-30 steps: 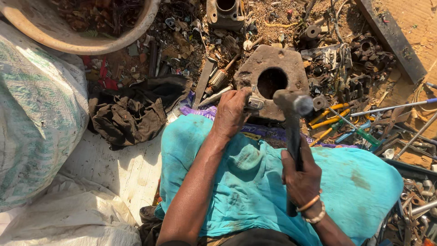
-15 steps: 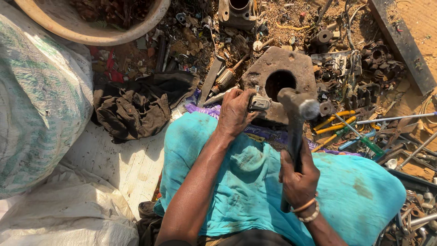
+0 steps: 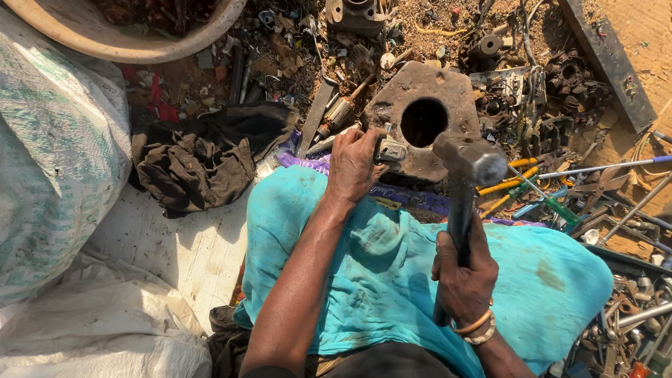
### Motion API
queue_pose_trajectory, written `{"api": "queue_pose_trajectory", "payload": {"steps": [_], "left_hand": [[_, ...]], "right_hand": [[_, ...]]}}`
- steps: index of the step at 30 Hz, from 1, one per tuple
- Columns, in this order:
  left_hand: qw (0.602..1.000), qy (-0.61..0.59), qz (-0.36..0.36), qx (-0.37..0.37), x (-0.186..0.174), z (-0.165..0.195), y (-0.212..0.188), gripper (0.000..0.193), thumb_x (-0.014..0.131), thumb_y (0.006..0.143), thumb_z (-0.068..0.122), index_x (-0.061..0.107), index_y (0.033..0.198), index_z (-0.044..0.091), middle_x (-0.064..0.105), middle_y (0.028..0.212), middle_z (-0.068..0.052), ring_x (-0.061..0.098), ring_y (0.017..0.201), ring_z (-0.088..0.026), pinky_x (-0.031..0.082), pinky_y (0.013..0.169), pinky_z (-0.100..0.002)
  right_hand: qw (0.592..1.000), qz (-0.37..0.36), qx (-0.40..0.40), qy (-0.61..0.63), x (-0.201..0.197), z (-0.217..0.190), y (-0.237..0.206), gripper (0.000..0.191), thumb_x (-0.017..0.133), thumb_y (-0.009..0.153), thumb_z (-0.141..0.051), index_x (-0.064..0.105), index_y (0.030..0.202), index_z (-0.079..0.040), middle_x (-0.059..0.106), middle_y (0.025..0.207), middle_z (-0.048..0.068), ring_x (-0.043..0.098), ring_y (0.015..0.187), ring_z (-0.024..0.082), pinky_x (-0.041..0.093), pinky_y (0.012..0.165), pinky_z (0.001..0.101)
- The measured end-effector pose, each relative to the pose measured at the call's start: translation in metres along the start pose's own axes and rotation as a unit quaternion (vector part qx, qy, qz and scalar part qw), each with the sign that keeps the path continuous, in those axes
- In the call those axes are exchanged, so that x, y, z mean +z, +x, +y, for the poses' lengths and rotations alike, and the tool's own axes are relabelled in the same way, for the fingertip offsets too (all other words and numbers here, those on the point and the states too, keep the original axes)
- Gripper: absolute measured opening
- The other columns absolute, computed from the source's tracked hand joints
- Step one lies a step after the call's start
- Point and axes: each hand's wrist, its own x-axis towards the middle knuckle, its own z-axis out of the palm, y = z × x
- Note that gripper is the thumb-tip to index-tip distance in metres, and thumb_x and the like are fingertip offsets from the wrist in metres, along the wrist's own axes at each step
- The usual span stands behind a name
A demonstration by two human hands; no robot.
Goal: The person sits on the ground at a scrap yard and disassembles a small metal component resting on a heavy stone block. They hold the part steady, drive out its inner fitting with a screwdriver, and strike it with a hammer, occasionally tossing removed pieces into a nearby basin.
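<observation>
1. The left hand (image 3: pixel 353 168) had its fingers closed on a small metal part (image 3: pixel 390 150), pressed on the holed iron block (image 3: pixel 420 119) at 12 o'clock.
2. The right hand (image 3: pixel 462 276) gripped a hammer (image 3: pixel 467 159), head raised at the part's 3 o'clock.

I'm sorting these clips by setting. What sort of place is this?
Probably an outdoor scrap-metal yard or salvage spot. Loose metal parts litter bare dirt, a heavy metal block with a round hole serves as an anvil, and the right hand grips a hammer while the left hand steadies a small metal piece.
</observation>
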Motion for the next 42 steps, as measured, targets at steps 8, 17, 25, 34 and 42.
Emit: {"api": "queue_pose_trajectory", "payload": {"steps": [8,17,25,34,42], "left_hand": [[0.999,0.041,-0.003,0.019,0.004,-0.002,-0.001,0.070,0.093,0.065,0.015,0.059,0.126,0.012,0.066,0.095,-0.007,0.060,0.096,-0.028,0.045,0.091,-0.045],[1.000,0.014,0.018,0.014,-0.007,0.012,0.008,0.072,0.089,0.061,0.011,0.061,0.128,0.011,0.069,0.118,-0.007,0.060,0.108,-0.031,0.047,0.094,-0.044],[0.999,0.041,-0.011,0.033,-0.007,0.028,0.016,0.063,0.089,0.078,0.022,0.061,0.135,0.015,0.059,0.128,-0.014,0.058,0.114,-0.036,0.048,0.095,-0.049],[0.997,0.064,-0.018,0.028,0.003,0.028,0.017,0.066,0.087,0.083,0.030,0.058,0.140,0.014,0.056,0.129,-0.018,0.055,0.116,-0.038,0.048,0.097,-0.048],[1.000,0.020,-0.013,0.011,0.008,0.020,0.021,0.064,0.086,0.079,0.027,0.060,0.137,0.016,0.055,0.125,-0.014,0.054,0.110,-0.034,0.048,0.097,-0.046]], "right_hand": [[0.997,-0.031,0.050,0.048,0.038,0.017,0.018,0.045,0.064,0.104,-0.017,0.050,0.144,-0.001,0.056,0.071,0.002,0.054,0.050,0.009,0.045,0.042,0.0266],[0.913,-0.072,0.348,0.202,-0.018,0.061,-0.015,0.040,0.057,0.096,-0.030,0.058,0.132,-0.013,0.055,0.071,0.003,0.050,0.044,0.011,0.042,0.035,0.0277],[0.933,-0.295,0.200,-0.056,-0.050,0.107,0.017,0.041,0.059,0.100,-0.043,0.068,0.119,-0.008,0.074,0.081,0.009,0.073,0.065,0.021,0.060,0.058,0.0345],[0.725,-0.197,0.125,-0.648,-0.195,0.124,0.182,0.054,0.077,0.087,-0.050,0.067,0.134,-0.024,0.070,0.124,0.014,0.064,0.121,0.036,0.051,0.102,0.0495],[0.817,-0.230,0.049,-0.526,-0.217,0.123,0.177,0.038,0.059,0.102,-0.033,0.064,0.135,-0.014,0.075,0.092,0.014,0.073,0.080,0.025,0.060,0.071,0.0386]]}}
